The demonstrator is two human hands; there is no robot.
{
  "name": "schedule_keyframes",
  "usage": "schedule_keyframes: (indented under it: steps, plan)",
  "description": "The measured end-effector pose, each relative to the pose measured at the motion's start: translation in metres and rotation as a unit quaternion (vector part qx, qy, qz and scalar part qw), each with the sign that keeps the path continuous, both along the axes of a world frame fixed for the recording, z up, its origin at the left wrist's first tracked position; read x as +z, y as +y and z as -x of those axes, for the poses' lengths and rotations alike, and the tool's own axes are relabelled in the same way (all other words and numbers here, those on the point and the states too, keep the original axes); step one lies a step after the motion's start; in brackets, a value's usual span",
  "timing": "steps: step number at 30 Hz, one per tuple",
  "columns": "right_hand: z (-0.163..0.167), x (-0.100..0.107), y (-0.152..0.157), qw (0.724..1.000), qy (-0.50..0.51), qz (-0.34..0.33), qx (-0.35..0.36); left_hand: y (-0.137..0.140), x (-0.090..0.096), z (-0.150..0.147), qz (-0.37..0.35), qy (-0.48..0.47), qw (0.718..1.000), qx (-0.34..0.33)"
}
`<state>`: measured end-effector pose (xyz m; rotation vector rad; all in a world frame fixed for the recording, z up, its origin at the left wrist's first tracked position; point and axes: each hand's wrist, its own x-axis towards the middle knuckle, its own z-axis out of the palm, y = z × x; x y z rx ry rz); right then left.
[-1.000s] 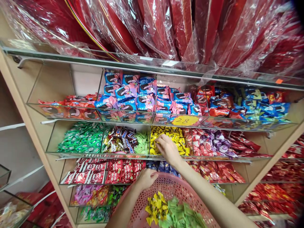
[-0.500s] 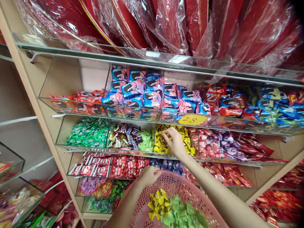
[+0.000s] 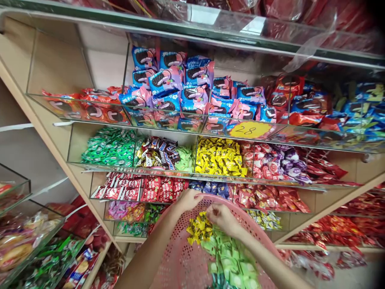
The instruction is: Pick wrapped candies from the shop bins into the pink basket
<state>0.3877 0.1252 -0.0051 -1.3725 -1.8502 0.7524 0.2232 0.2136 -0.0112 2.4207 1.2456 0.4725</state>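
My left hand (image 3: 189,200) grips the far rim of a pink perforated plastic basket (image 3: 182,261). My right hand (image 3: 223,219) is over the basket, its fingers curled together right beside a small heap of yellow wrapped candies (image 3: 197,229). Whatever is between those fingers is hidden and slightly blurred. Light green packets (image 3: 233,257) lie in the basket below the right hand, with some darker green ones (image 3: 222,281) at the bottom edge of the view. On the shelf beyond, a compartment holds more yellow wrapped candies (image 3: 221,157).
Glass-fronted shelves rise ahead, with blue and pink cookie packs (image 3: 168,82) and a yellow price tag (image 3: 249,129) marked 28. Green candies (image 3: 110,148), Snickers bars (image 3: 162,150) and red-and-purple candies (image 3: 279,162) flank the yellow ones. A glass shelf edge (image 3: 210,36) juts out above.
My right hand has come down from the shelf's yellow candy compartment into the basket. My left hand stays on the rim. The view has tilted down and moved closer to the shelves.
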Motion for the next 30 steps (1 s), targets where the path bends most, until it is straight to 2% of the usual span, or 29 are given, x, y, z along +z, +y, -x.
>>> schedule_keyframes:
  steps: [3, 5, 7, 10, 15, 17, 19, 21, 24, 30]
  plan:
    - [-0.006, -0.041, 0.007, 0.997, -0.031, 0.068, -0.005, 0.000, -0.001, 0.000, -0.006, -0.005, 1.000, 0.004]
    - [-0.008, -0.052, 0.011, 0.995, -0.043, 0.088, -0.007, 0.000, -0.001, 0.000, -0.004, -0.008, 1.000, 0.004]
    - [-0.008, -0.048, 0.013, 0.995, -0.047, 0.082, -0.013, 0.000, -0.002, 0.000, -0.002, -0.008, 1.000, 0.007]
    - [-0.003, -0.020, 0.009, 0.998, -0.063, 0.027, -0.014, 0.000, -0.001, 0.000, -0.001, -0.004, 1.000, 0.007]
    - [0.010, 0.064, 0.005, 0.990, -0.076, -0.109, 0.040, -0.001, -0.001, 0.001, 0.001, -0.003, 1.000, -0.007]
    - [0.010, 0.093, 0.012, 0.982, -0.085, -0.167, 0.027, 0.000, -0.001, 0.001, -0.001, -0.005, 1.000, 0.000]
    - [0.008, 0.114, 0.026, 0.973, -0.093, -0.212, 0.000, 0.000, -0.002, 0.000, -0.006, -0.003, 1.000, 0.010]
    - [0.005, 0.127, 0.043, 0.965, -0.100, -0.241, -0.029, 0.000, -0.003, 0.000, -0.008, 0.000, 1.000, 0.010]
    - [0.006, 0.134, 0.064, 0.950, -0.140, -0.275, -0.059, 0.000, -0.003, 0.000, -0.007, -0.001, 1.000, 0.007]
    - [0.020, 0.131, 0.083, 0.918, -0.214, -0.333, -0.035, 0.002, -0.005, 0.001, -0.009, -0.002, 1.000, 0.010]
